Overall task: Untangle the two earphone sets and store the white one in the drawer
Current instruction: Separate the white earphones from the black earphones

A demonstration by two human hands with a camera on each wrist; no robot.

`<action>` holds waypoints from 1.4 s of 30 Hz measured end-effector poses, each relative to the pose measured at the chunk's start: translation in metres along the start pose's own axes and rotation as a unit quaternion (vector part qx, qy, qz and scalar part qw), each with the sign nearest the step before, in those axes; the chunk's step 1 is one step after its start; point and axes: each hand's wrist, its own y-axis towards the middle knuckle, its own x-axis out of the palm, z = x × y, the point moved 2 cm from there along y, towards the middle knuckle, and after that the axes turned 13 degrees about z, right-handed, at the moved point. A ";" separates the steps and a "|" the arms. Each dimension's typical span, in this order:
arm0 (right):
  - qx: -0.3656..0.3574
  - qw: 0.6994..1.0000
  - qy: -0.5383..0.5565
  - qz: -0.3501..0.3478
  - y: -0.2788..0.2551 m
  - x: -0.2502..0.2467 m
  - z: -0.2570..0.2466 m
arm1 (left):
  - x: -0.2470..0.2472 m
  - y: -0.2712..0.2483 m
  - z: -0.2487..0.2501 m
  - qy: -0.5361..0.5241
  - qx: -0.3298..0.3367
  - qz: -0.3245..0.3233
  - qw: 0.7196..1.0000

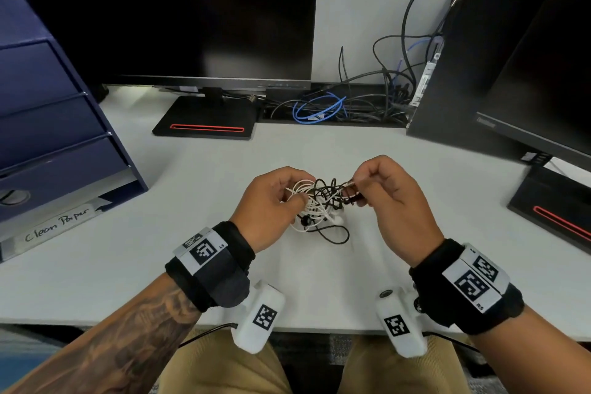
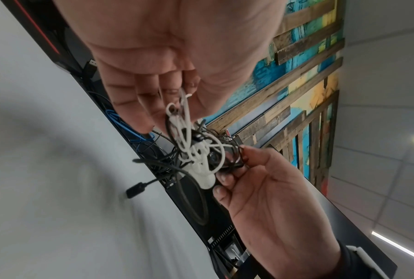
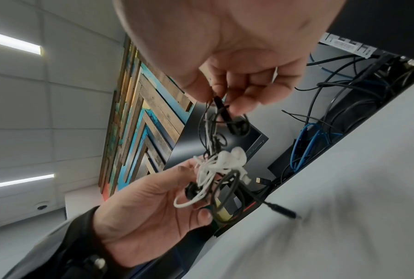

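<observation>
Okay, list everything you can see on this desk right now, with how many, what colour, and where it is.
white earphone set: one, white, tangled with the black set, held above the desk centre
black earphone set: one, black, same tangle, a loop hanging down
navy drawer unit: one, dark blue, desk's left, drawers shut
black monitors: two, black, rear centre and far right, red-striped bases
black computer tower: one, rear right
blue cable: one, in the rear cable tray among black cables
white desk: one, pale grey-white
left hand: pinches white cord
right hand: pinches black cord
</observation>
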 end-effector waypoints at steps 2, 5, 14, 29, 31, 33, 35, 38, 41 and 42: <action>-0.021 0.998 -0.051 0.023 0.000 -0.003 0.000 | 0.000 0.000 0.000 -0.013 -0.004 0.004 1.000; -0.051 0.993 -0.103 0.036 -0.001 -0.003 -0.002 | 0.000 0.001 -0.001 -0.028 -0.006 0.005 1.000; -0.039 0.987 -0.142 -0.071 -0.006 0.005 0.003 | 0.003 -0.003 0.004 -0.013 0.027 -0.015 0.999; 0.018 0.995 -0.085 -0.048 0.005 -0.003 0.001 | -0.003 0.000 0.002 0.043 0.048 0.034 0.997; 0.010 0.989 -0.136 -0.055 0.005 -0.003 0.004 | -0.003 0.000 0.002 0.044 0.050 0.036 0.997; 0.009 0.989 -0.143 -0.028 0.007 -0.004 0.005 | -0.003 0.000 0.002 0.048 0.052 0.032 0.997; 0.008 0.995 -0.095 0.017 0.008 -0.006 0.004 | -0.003 0.000 0.000 0.054 0.053 0.030 0.997; 0.010 0.996 -0.017 0.092 0.011 -0.009 -0.002 | -0.005 0.003 -0.003 0.068 0.053 0.037 0.996; 0.022 0.993 0.017 0.111 0.014 -0.013 -0.007 | -0.007 0.005 -0.006 0.066 0.049 0.046 0.996; 0.026 0.995 0.008 0.100 0.014 -0.014 -0.007 | -0.007 0.005 -0.005 0.063 0.049 0.047 0.996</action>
